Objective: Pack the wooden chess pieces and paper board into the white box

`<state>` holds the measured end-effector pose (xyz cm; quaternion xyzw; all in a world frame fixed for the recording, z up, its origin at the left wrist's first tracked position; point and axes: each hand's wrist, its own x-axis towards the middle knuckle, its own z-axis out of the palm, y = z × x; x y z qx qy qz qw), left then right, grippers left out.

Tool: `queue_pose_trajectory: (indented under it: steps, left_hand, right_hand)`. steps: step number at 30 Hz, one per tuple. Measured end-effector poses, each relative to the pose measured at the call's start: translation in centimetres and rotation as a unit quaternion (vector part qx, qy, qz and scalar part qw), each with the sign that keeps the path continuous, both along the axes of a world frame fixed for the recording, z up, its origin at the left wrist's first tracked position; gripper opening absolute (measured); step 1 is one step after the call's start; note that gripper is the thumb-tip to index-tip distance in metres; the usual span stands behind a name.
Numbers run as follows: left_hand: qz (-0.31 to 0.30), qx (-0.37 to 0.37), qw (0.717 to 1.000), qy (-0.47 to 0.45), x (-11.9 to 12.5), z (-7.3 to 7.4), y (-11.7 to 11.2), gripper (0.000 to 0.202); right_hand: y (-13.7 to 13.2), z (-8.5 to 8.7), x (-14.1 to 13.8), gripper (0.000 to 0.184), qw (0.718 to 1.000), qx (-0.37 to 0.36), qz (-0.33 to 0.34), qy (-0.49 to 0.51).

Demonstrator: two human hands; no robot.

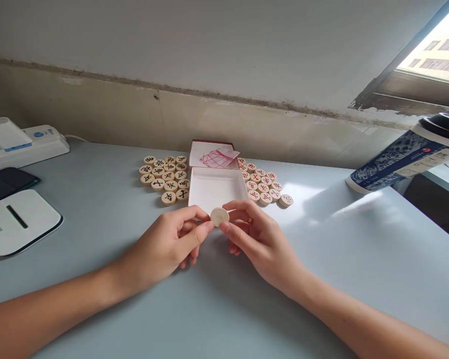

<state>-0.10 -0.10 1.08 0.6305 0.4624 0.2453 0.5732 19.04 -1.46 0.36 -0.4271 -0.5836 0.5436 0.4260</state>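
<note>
Between my two hands is a round wooden Chinese chess piece (219,216), its plain side facing me. My left hand (175,239) pinches its left edge with thumb and forefinger. On the opposite edge, the thumb and fingers of my right hand (260,237) grip it; a ring shows on one finger. Just beyond the hands stands an open white box (217,187), its lid tipped back against the far side with a folded red-lined paper (220,157) in it. Pieces with black characters (168,176) lie left of the box, and pieces with red characters (263,187) lie right.
A white power strip (47,142) sits at the far left, with a dark phone (9,179) and a white rectangular device (22,222) nearer. A blue patterned cup (400,159) with a black lid stands at the right. The wall (172,109) bounds the table's back.
</note>
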Motion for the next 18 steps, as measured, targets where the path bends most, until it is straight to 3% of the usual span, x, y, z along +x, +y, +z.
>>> queue_pose_trajectory:
  steps: [9,18]
  left_hand:
    - [0.001,0.01,1.0,0.003,-0.13,-0.26,0.01,0.023]
    - [-0.019,0.001,1.0,0.008,-0.21,0.1,0.12,0.039]
  right_hand:
    - [0.14,-0.15,0.18,0.022,1.0,-0.01,-0.02,-0.022]
    - [-0.42,0.38,0.03,0.01,0.991,0.057,-0.035,-0.117]
